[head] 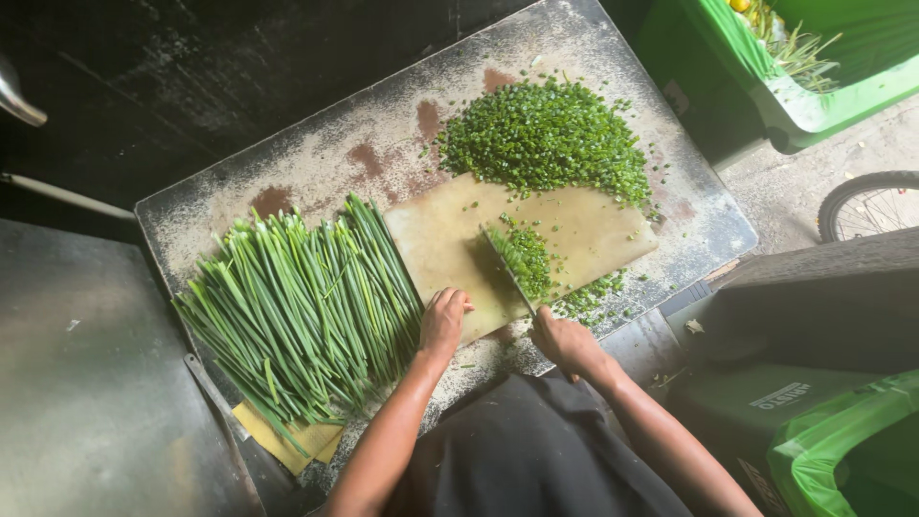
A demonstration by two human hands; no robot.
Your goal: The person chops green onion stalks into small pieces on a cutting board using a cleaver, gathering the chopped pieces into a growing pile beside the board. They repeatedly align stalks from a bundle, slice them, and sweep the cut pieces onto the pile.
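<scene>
The right hand is closed around the handle of a knife carrying chopped greens over the cutting board. The left hand rests loosely curled, holding nothing, on the board's near edge, right of the long green stalks. Its fingers lie near the blade, so a slip could nick them or scatter the greens.

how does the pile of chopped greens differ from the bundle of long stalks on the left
The chopped pile is a rounded mound of tiny bits; the long stalks are whole, laid side by side in a fan. The pile sits at the far end of the metal table, beyond the cutting board; the stalks lie left of the board, by the left hand. Both are green and rest on the same table.
</scene>
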